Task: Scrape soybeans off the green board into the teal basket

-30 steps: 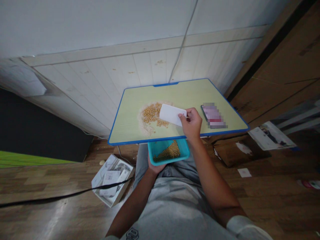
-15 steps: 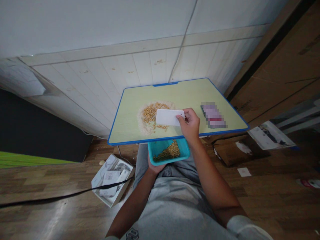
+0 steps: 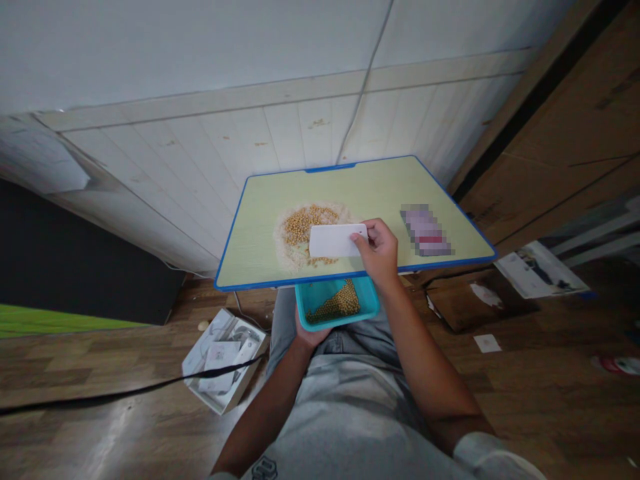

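My right hand (image 3: 380, 252) pinches a white flat card (image 3: 334, 241) over a pile of yellow beans mixed with pale rice (image 3: 302, 228) on a small blue-edged table (image 3: 260, 253). A few beans lie just below the card, near the table's front edge. My left hand (image 3: 306, 333) grips a teal tub (image 3: 318, 303) from underneath, held just under the table's front edge. A heap of beans (image 3: 342, 303) lies in the tub's right part.
A phone (image 3: 426, 232) lies on the table's right part. On the wooden floor sit an open white box (image 3: 223, 357) at the left, a black cable (image 3: 125, 390), cardboard (image 3: 465, 303) and papers (image 3: 543, 270) at the right. A panelled wall is behind the table.
My right hand has drawn the white card left and toward the table's front edge, across the bean pile. The tub and my left hand have stayed put.
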{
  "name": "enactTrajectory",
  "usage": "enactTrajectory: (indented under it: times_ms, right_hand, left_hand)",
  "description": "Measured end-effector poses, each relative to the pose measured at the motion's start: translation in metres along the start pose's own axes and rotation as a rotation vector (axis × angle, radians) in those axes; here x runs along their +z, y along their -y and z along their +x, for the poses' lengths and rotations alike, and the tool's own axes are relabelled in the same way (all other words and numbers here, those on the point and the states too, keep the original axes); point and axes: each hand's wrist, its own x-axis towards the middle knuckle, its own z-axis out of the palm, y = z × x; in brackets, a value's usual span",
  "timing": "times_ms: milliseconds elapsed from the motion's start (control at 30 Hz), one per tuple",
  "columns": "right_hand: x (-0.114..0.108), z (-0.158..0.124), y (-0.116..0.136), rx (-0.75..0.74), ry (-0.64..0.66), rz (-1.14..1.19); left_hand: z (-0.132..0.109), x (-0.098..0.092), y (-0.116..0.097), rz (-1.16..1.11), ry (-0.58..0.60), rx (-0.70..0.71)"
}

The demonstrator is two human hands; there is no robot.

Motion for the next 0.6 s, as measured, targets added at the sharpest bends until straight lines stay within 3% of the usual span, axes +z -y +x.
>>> enactTrajectory:
  times_ms: [300, 600]
  right_hand:
    - [-0.0025, -0.0018, 0.0028, 0.02, 0.031, 0.014]
    - [-0.0063, -0.0032, 0.0065, 0.045, 0.069, 0.039]
  left_hand:
    - [-0.0041, 0.0106, 0.0, -0.011, 0.068, 0.031]
    - [0.0008, 0.0035, -0.0002, -0.006, 0.041, 0.037]
